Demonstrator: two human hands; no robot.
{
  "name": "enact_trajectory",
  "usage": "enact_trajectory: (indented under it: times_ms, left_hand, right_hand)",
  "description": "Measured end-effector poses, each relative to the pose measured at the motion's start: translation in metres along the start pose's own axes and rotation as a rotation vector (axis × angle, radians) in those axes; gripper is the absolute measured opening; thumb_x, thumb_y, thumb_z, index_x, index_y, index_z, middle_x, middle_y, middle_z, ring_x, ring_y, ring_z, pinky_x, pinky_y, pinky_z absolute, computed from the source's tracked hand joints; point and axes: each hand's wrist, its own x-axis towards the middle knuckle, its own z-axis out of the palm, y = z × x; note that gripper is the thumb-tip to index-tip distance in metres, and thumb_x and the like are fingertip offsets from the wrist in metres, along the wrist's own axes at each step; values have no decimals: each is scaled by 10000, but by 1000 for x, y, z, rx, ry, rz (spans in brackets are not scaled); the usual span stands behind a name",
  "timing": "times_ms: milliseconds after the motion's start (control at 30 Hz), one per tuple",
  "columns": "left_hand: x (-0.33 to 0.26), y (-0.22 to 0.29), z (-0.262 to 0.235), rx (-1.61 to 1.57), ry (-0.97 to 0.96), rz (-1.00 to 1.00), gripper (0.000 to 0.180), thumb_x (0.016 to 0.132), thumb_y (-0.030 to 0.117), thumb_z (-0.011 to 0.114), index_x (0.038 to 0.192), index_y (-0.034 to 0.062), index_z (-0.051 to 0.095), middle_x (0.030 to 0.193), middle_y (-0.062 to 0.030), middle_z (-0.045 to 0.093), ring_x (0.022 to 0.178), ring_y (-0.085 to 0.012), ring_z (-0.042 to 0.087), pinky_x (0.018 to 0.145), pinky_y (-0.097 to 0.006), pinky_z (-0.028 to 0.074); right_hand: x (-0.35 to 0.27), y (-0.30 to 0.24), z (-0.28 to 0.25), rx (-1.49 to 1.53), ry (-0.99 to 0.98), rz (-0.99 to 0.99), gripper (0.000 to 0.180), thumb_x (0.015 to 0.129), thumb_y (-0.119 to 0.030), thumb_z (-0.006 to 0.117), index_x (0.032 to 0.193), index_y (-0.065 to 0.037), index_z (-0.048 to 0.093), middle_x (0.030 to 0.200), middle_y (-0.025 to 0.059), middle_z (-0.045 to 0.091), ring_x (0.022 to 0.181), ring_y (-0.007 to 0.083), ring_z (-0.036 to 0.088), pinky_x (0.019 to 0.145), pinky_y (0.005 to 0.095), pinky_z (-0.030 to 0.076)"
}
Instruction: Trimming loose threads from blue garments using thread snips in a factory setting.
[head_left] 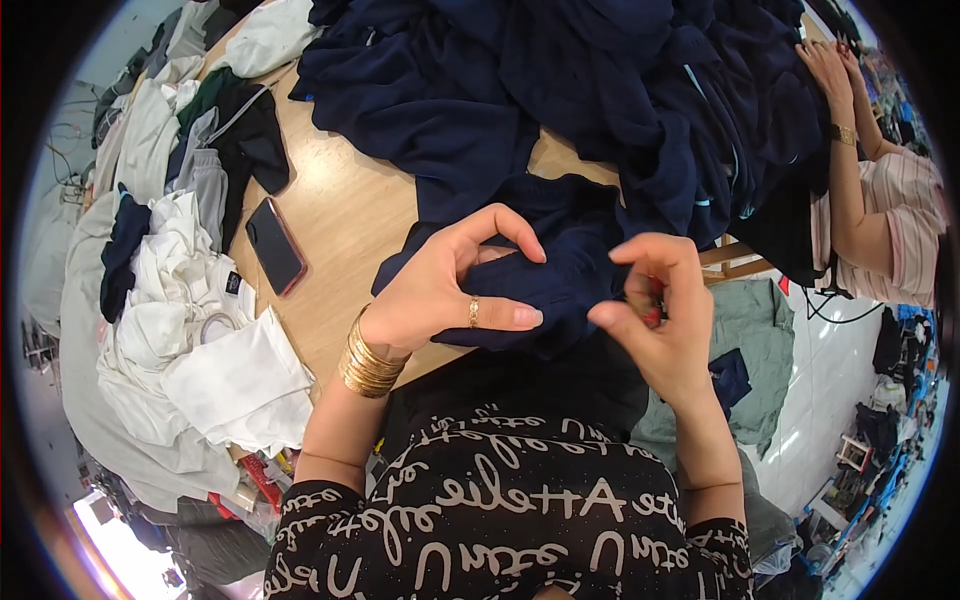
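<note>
A dark navy garment (pixel 560 290) lies bunched at the table's near edge, in front of my body. My left hand (pixel 460 280) is on its left side, thumb and forefinger parted over the cloth and the other fingers hidden in its folds. At the garment's right side, my right hand (pixel 668 310) is curled, thumb and forefinger tips apart and close to the cloth. A small red thing (pixel 655 300) shows inside its palm, mostly covered by the fingers; its kind cannot be made out.
A large heap of navy garments (pixel 560 80) covers the table's far side. A phone (pixel 275 247) lies on the wooden table (pixel 345 215) at left, beside piled white clothes (pixel 190 290). At far right are another person's hands (pixel 828 70) by the heap. Grey-green cloth (pixel 750 350) lies lower right.
</note>
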Motion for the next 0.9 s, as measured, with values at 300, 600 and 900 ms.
enact_trajectory:
  times_ms: [300, 600, 900]
  left_hand:
    - [1, -12, -3, -330, 17, -210, 350, 729, 13, 713, 963, 87, 464, 840, 24, 541, 760, -25, 523, 687, -158, 418]
    - [2, -9, -1, -337, 22, -212, 393, 721, -43, 652, 949, 94, 362, 832, -6, 554, 730, -34, 516, 638, -155, 406]
    - [1, -7, 0, -231, 44, -188, 356, 704, 47, 734, 929, 96, 463, 839, 43, 480, 793, -24, 471, 699, -168, 384]
  right_hand:
    - [1, -14, -5, -85, -112, 2, 375, 725, -175, 752, 970, -29, 510, 744, 51, 557, 572, 163, 538, 532, 256, 436]
    - [5, -17, -3, -254, -194, -191, 226, 726, -157, 722, 802, -43, 543, 641, 39, 541, 529, 188, 529, 476, 278, 403]
    - [8, -19, 2, -313, -174, -247, 224, 731, -158, 709, 767, -56, 512, 623, 31, 519, 525, 194, 517, 472, 286, 394]
